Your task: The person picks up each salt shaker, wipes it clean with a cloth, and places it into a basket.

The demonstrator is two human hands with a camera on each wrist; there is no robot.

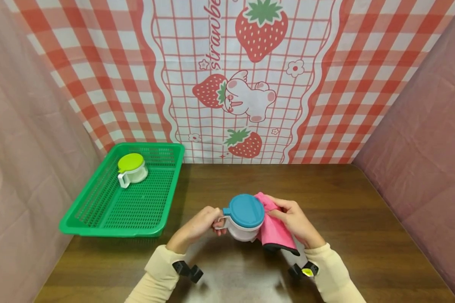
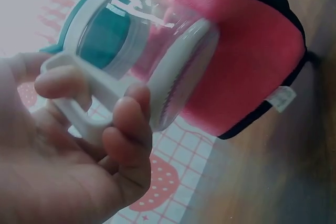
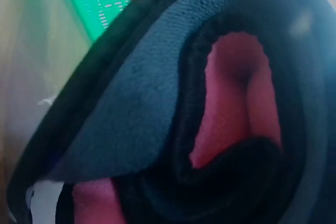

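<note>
A clear seasoning jar (image 1: pixel 244 234) with a blue lid (image 1: pixel 246 210) and a white handle is held up over the table. My left hand (image 1: pixel 202 224) grips it by the handle (image 2: pixel 86 95), fingers curled through and round the loop. On the jar's right side my right hand (image 1: pixel 293 219) pinches a pink cloth (image 1: pixel 274 231) with dark edging, which lies against the jar wall. Seen from the left wrist, the cloth (image 2: pixel 241 51) covers the far side of the clear body. The right wrist view is mostly filled by the cloth's folds and grey-blue underside (image 3: pixel 131 93).
A green plastic basket (image 1: pixel 115 231) stands at the left of the wooden table (image 1: pixel 345 210). Inside it, near the back, sits a similar jar (image 1: pixel 137 174) with a lime-green lid. A checked strawberry-print curtain (image 1: pixel 227 139) hangs along the table's back edge.
</note>
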